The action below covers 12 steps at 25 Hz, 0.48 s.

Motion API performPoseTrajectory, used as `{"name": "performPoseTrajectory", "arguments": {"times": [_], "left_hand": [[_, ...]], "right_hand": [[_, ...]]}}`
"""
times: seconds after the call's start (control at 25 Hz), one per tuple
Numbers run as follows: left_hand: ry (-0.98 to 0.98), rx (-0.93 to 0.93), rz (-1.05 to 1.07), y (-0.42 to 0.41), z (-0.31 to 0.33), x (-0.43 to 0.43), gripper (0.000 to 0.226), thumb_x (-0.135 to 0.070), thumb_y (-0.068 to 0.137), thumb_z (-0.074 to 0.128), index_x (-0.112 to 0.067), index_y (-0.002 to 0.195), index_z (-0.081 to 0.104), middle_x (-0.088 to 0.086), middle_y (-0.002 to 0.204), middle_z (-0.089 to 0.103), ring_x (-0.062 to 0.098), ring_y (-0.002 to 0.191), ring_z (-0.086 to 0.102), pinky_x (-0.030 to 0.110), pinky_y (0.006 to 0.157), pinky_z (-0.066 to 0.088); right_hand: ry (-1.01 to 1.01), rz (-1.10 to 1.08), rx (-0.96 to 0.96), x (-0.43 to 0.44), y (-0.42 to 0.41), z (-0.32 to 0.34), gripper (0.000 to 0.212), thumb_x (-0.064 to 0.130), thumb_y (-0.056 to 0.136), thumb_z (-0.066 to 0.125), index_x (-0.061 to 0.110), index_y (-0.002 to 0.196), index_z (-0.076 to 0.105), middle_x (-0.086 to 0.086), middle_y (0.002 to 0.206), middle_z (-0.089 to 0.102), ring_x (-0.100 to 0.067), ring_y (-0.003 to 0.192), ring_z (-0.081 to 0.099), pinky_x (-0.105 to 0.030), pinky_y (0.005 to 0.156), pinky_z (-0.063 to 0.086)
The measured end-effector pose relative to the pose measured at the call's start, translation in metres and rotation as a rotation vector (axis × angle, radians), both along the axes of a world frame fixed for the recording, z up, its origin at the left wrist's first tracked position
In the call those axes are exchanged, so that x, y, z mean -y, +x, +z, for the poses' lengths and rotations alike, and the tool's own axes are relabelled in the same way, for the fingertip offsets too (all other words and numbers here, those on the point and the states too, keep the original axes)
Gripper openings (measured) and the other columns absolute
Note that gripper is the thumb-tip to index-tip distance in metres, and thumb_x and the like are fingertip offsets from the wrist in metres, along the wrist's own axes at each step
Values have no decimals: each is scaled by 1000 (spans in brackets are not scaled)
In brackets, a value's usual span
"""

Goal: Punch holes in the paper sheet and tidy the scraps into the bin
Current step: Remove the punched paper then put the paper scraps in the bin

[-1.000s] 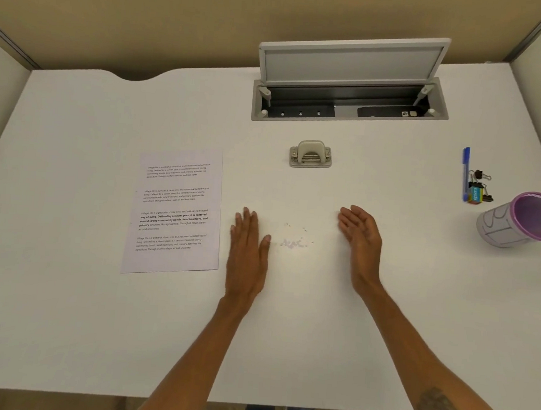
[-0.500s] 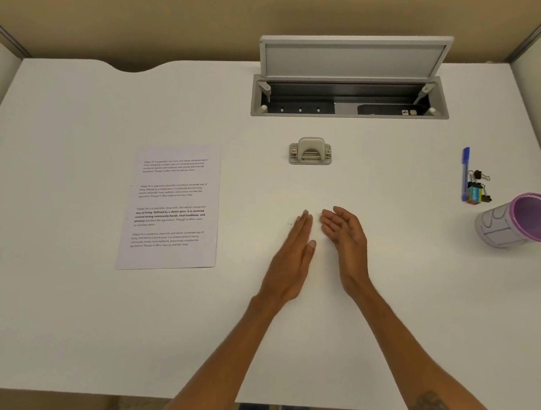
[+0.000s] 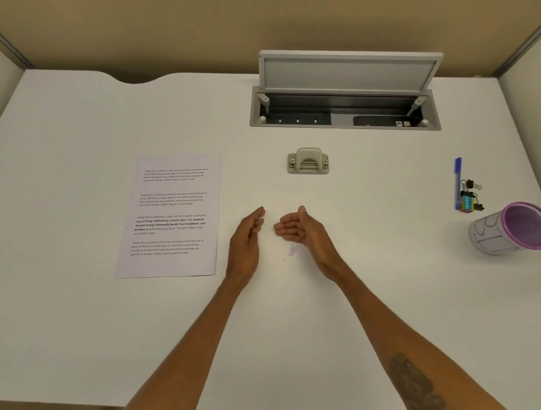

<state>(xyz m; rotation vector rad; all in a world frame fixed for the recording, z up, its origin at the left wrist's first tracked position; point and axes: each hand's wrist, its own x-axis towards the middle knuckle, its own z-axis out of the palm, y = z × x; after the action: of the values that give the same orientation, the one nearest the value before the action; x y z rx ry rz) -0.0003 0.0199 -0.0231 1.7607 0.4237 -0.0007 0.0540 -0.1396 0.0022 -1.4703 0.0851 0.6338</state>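
A: Your left hand (image 3: pixel 245 244) is standing on its edge on the smooth white laminate desk (image 3: pixel 62 318), fingers loosely curved, and your right hand (image 3: pixel 299 232) is cupping toward it — neither is gripping anything I can see.

B: The small heap of pale lilac paper scraps (image 3: pixel 292 250) is lying on the desk between your two hands, nearer the heel of the right, with one stray speck beside it.

A: Those scraps are looking nearly weightless and loose, so I am expecting them to scatter at a breath or cling to skin. Pinching them singly is looking hopeless; I am judging that sweeping them with one hand's edge into the other's cupped palm is the way in.

B: The thin white printed paper sheet (image 3: pixel 172 217) is lying flat just left of your left hand — floppy, easily creased, best taken by an edge. The beige metal hole punch (image 3: pixel 308 161) is sitting beyond your hands, apart from both.

A: The pale, purple-rimmed mesh bin (image 3: pixel 517 230) is sitting well off to your right, looking tilted, near a blue plastic pen (image 3: pixel 457 182) and black binder clips (image 3: pixel 470 184).

B: The desk is looking slick, so I am guessing scraps will slide freely. At its far side a grey cable hatch (image 3: pixel 349 72) is standing open, and tan partition panels (image 3: pixel 147 20) are closing the desk in.
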Motion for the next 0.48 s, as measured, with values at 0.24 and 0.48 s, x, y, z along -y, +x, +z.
{"name": "performPoseTrajectory", "arguments": {"times": [0.24, 0.48], "left_hand": [[5, 67, -31, -17, -3, 5, 49, 7, 102, 32, -13, 143, 51, -3, 145, 56, 4, 134, 51, 22, 114, 38], [132, 92, -62, -29, -3, 14, 49, 3, 104, 34, -19, 146, 48, -8, 150, 50, -3, 139, 41, 15, 117, 29]], "right_hand": [[-591, 254, 867, 39, -75, -16, 38, 33, 105, 40, 28, 141, 51, 6, 158, 36, -15, 149, 26, -39, 123, 18], [-1161, 546, 1035, 36, -81, -41, 52, 55, 104, 24, 45, 153, 15, 0, 167, -3, -33, 152, -6, -64, 118, 1]]}}
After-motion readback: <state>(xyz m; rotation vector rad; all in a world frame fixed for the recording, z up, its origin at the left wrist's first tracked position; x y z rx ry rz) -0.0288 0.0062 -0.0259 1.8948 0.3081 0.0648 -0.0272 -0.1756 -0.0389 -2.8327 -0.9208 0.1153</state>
